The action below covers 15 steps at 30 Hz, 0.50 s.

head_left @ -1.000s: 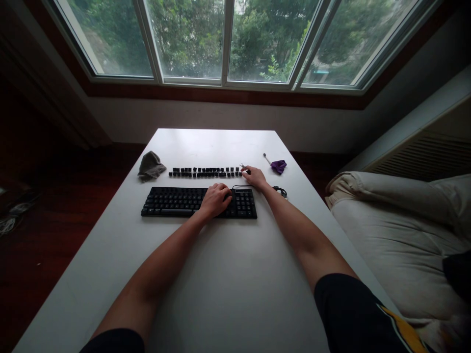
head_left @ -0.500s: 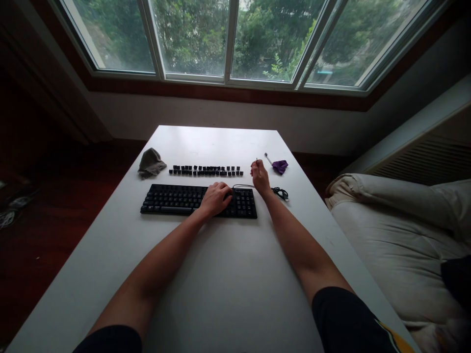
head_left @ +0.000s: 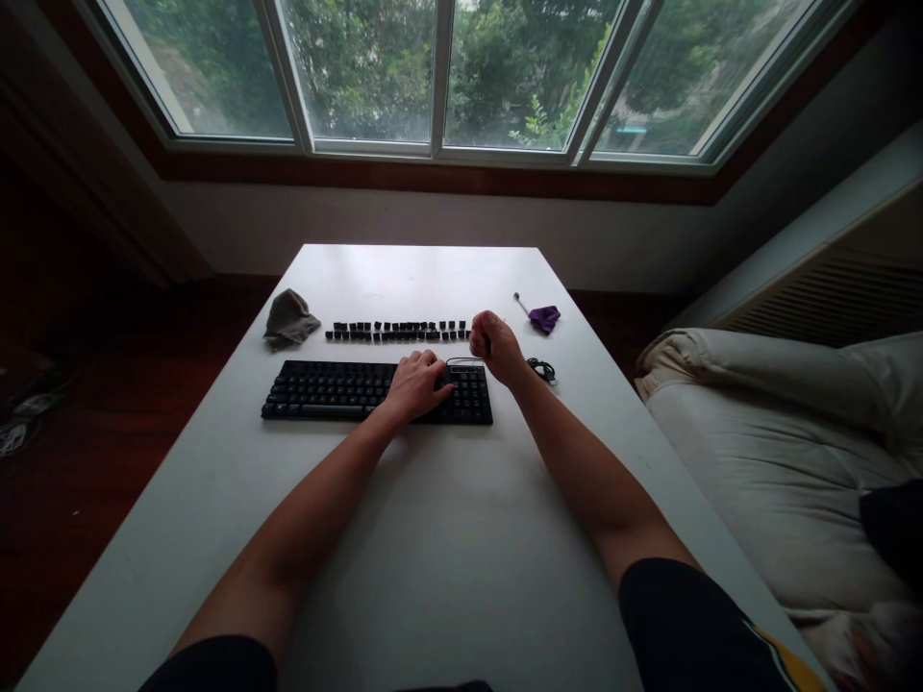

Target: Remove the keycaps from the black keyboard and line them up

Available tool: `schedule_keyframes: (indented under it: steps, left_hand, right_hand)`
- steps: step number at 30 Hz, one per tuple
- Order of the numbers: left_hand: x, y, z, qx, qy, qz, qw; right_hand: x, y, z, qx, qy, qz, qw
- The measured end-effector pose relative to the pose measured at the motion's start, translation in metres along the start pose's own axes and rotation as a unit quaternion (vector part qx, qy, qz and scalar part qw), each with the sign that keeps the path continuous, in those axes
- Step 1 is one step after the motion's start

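Note:
A black keyboard (head_left: 328, 387) lies across the white table. My left hand (head_left: 412, 384) rests over its right half, palm down, with the thumb spread from the fingers. Just above the number pad's far edge, my right hand (head_left: 499, 348) is curled into a fist. Whatever its fingers hold is too small and hidden to make out. Beyond the keyboard, loose black keycaps (head_left: 396, 335) stand in two rows, their right end close to my right fist. The keyboard's cable (head_left: 542, 371) lies coiled beside my right wrist.
A grey cloth (head_left: 289, 319) sits crumpled at the table's left edge. Toward the right edge lie a purple cloth (head_left: 544, 318) and a thin light-handled brush-like stick (head_left: 520, 303). A pale sofa (head_left: 735, 452) stands right of the table (head_left: 461, 557), and a window is ahead.
My right hand has moved slightly left and turned, closing into a tighter fist near the keycap rows. The small dark thing at its fingertips is now hidden. My left hand stays on the keyboard.

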<state>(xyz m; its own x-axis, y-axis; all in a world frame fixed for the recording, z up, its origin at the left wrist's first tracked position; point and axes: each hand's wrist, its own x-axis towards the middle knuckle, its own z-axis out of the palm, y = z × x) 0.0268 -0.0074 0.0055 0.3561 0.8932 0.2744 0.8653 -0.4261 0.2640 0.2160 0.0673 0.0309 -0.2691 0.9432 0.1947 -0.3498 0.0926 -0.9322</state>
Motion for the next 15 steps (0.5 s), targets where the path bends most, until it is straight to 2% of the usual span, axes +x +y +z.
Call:
schedule_keyframes:
  steps: [5, 11, 15]
  left_hand:
    - [0.001, -0.003, 0.002, 0.002, -0.002, 0.010, 1.000]
    - [0.003, -0.007, 0.002, -0.008, -0.016, 0.019, 1.000]
    - [0.003, -0.009, 0.005, 0.002, -0.012, 0.027, 1.000]
  right_hand:
    - [-0.003, 0.009, 0.012, 0.012, -0.016, 0.006, 1.000]
    - [-0.001, 0.020, 0.015, 0.011, -0.017, -0.003, 1.000]
    - [0.001, 0.025, 0.016, -0.025, -0.022, -0.011, 0.999]
